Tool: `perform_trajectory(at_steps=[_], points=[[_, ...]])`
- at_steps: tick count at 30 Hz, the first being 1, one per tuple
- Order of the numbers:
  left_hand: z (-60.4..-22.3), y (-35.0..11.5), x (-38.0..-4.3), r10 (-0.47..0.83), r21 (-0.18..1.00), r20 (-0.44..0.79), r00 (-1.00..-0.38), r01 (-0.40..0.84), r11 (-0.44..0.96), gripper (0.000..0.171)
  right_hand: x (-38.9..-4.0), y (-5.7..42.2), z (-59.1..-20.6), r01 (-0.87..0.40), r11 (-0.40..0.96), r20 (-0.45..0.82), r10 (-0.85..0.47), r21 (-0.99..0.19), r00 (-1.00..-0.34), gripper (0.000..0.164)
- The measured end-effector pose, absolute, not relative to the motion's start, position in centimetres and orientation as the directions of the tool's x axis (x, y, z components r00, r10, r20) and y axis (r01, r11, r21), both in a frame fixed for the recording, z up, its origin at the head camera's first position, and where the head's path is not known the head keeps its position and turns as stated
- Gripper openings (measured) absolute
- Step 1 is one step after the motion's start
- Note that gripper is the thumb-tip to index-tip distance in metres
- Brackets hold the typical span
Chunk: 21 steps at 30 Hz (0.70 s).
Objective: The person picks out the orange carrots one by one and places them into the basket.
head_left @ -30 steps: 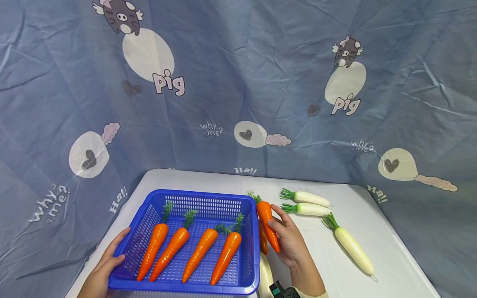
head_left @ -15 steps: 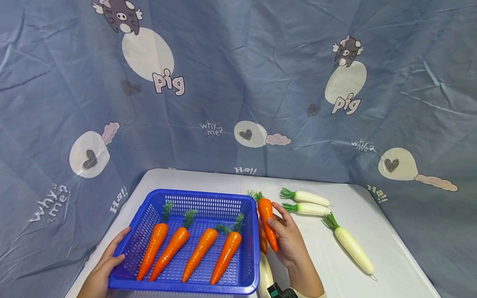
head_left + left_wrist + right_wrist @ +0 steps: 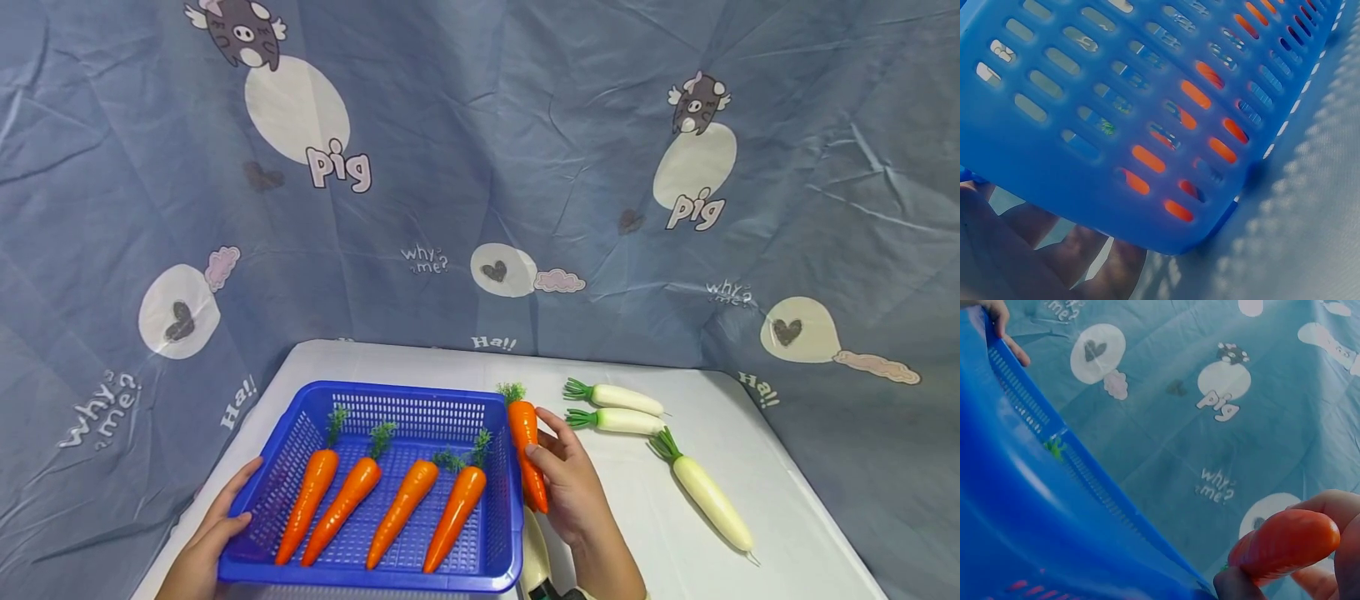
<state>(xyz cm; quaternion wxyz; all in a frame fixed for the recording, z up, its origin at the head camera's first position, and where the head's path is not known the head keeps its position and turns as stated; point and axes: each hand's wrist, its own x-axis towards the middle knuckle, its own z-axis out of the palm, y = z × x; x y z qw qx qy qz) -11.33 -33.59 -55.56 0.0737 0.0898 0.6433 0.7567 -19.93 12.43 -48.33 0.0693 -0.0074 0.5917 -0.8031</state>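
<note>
A blue plastic basket (image 3: 367,578) with slotted walls holds several orange carrots (image 3: 405,504) with green tops. My left hand (image 3: 206,537) grips its left rim, thumb over the edge; in the left wrist view the fingers (image 3: 1079,253) bend under the rim. Just outside the right wall, my right hand (image 3: 576,487) holds another carrot (image 3: 524,437) between thumb and fingers, its leafy top pointing away and its tip toward me. In the right wrist view this carrot's tip (image 3: 1304,540) faces the camera. Below the held carrot, a pale radish (image 3: 534,554) shows partly beside the basket.
On the right of the white table (image 3: 637,533) lie two small white radishes (image 3: 626,398) side by side and a larger white radish (image 3: 712,504) set at a slant. A blue printed cloth (image 3: 450,167) hangs behind and around the table.
My right hand has shifted the carrot slightly left, closer to the basket's right wall, covering most of an orange carrot visible there before. My left hand and the basket have stayed put.
</note>
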Motion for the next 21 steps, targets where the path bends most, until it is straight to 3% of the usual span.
perform_trajectory(at_steps=[21], points=[[-55.6,-33.5,-11.3,0.2,0.99,-0.005,-0.98,-0.032,-0.136,0.064,-18.9,9.9,-47.4,0.119,-0.233,-0.077,-0.183,-0.965,-0.98,0.064]])
